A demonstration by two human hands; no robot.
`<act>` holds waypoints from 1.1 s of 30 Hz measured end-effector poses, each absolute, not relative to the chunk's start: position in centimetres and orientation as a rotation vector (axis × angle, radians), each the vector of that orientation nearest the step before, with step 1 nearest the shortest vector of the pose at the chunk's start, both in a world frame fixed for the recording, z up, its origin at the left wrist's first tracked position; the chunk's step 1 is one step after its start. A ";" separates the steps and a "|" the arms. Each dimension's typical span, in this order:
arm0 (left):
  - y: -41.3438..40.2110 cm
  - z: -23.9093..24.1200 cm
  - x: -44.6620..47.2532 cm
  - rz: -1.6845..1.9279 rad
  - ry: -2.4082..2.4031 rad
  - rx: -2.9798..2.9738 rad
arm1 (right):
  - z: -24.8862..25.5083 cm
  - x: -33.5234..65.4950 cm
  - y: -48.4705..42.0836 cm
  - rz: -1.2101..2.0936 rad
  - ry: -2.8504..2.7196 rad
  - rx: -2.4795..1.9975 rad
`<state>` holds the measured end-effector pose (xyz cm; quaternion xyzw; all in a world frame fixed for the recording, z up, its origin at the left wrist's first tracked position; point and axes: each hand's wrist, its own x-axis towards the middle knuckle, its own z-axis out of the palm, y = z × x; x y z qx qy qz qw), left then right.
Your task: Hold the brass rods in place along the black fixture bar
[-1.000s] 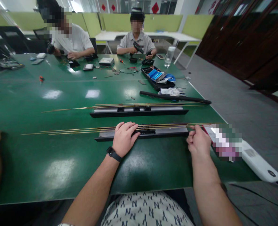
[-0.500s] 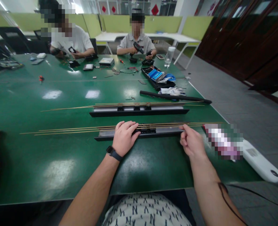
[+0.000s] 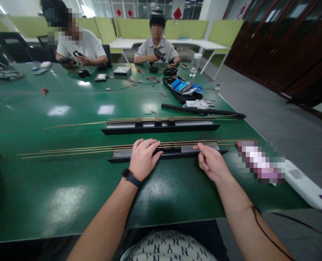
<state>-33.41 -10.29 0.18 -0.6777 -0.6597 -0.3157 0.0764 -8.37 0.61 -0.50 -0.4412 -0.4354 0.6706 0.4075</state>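
Note:
Along the table lies a long black rail with a grey inner channel (image 3: 189, 149) and black blocks in its middle. Several thin brass-coloured rods (image 3: 76, 149) run lengthwise over it and stick out far to the left. My left hand (image 3: 144, 157) is laid across the rail and rods, fingers over the far side and thumb on the near side, gripping them in place. My right hand (image 3: 211, 161) pinches the end of the front rod between thumb and forefinger above the rail's right part; its other fingers are curled in.
Behind lies a second black rail (image 3: 161, 129) with similar rods. Farther back are a black bar (image 3: 204, 110), white gloves (image 3: 199, 104) and a black tray (image 3: 177, 95). A white device (image 3: 305, 185) lies at right. Two people work across the table (image 3: 76, 203); another arm shows at left.
My right hand has moved left along the rail, and the front rod has slid left with it. My left hand has stayed in place on the rail.

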 end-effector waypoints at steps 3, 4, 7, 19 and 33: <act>-10.2 0.1 -33.4 -0.952 -1.968 -2.032 | -0.5 -8.9 0.3 1.708 -1.120 -1.120; -10.2 0.1 -33.4 -0.954 -1.964 -2.033 | -0.5 -9.0 0.3 1.707 -1.130 -1.118; -10.2 0.1 -33.4 -0.956 -1.958 -2.030 | -0.6 -9.0 0.3 1.695 -1.136 -1.109; -10.3 0.2 -33.4 -0.942 -1.976 -2.034 | -0.6 -7.1 1.5 1.428 -0.864 -1.155; -10.2 0.1 -33.4 -0.938 -1.987 -2.035 | -0.8 -4.5 3.8 1.183 -0.715 -1.261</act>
